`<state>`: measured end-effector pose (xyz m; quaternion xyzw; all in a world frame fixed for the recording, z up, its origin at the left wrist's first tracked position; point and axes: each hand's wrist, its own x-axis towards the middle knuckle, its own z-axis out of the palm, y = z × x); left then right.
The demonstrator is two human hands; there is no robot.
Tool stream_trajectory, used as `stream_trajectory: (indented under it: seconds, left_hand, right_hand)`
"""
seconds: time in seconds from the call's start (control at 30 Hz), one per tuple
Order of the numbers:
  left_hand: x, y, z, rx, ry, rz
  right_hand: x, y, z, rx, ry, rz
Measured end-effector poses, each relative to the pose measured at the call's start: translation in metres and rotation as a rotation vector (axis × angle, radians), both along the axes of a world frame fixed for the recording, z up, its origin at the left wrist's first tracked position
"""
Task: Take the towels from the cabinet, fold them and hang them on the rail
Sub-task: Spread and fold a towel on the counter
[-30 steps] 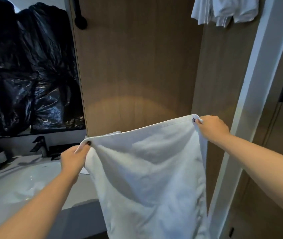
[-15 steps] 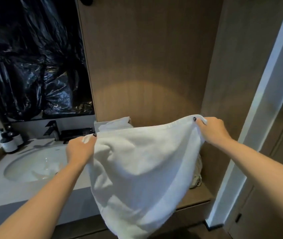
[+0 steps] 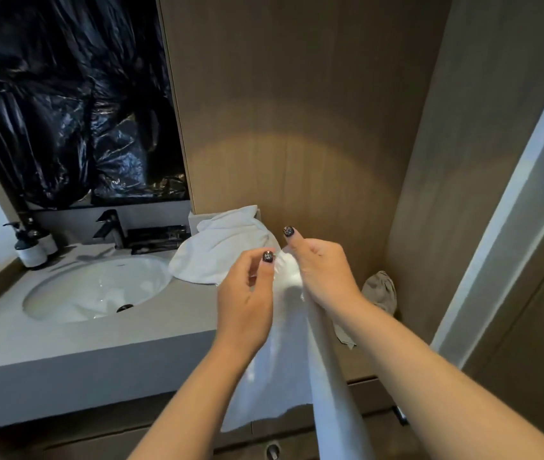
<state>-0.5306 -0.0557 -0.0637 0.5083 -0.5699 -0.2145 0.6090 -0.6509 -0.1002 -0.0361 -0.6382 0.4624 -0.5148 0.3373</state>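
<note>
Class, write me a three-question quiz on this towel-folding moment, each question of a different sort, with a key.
1. True or false: both hands, the left hand and the right hand, hold the white towel close together.
2. Where does the other white towel lie? A) in the sink B) on the counter by the wooden wall C) on the floor
3. Fill in: the pump bottles stand to the ___ of the sink.

Key: 1 true; 2 B; 3 left
</note>
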Motion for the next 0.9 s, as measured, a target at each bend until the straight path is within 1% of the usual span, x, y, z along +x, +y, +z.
stream_trajectory:
  seconds: [0.1,0.17,0.23,0.27,0.33,0.47,0.53,0.7,0.73,0.77,0.87,0.9]
  left_hand:
    - [-0.008,0.011,-0.018,0.09,0.074,0.104]
    - [-0.011,0.012,-0.025,0.155,0.068,0.073]
    - [-0.014,0.015,-0.026,0.16,0.033,-0.013]
    - [-0.017,0.016,-0.025,0.152,0.03,-0.053]
    - [-0.024,0.019,-0.022,0.145,0.081,-0.087]
    - [-0.035,0.021,-0.022,0.198,0.222,-0.023]
    - [-0.033,0.021,-0.025,0.245,0.31,-0.006]
    - [-0.001,0.027,-0.03,0.241,0.349,0.106]
    - [0.007,0.027,-0.031,0.251,0.38,0.134]
    - [0.015,0.024,-0.031,0.28,0.463,0.166]
    - [0.04,0.011,-0.028,0.429,0.966,0.213]
    - [0.049,0.007,-0.027,0.436,1.097,0.232]
  right_hand:
    - [0.008,0.01,-0.008,-0.006,0.074,-0.026]
    - [0.007,0.014,-0.011,0.003,0.149,-0.032]
    - [0.002,0.017,-0.016,0.049,0.183,-0.046]
    - [-0.002,0.016,-0.019,0.085,0.168,-0.052]
    - [-0.009,0.017,-0.027,0.178,0.086,-0.041]
    - [-0.018,0.027,-0.049,0.374,-0.151,0.14]
    - [-0.022,0.032,-0.062,0.417,-0.209,0.216]
    - [-0.037,0.036,-0.09,0.421,-0.046,0.253]
    - [-0.039,0.035,-0.093,0.435,-0.023,0.267]
    - [-0.041,0.033,-0.094,0.441,0.004,0.272]
    - [-0.046,0.028,-0.1,0.424,0.133,0.215]
    - [-0.048,0.026,-0.103,0.416,0.171,0.186]
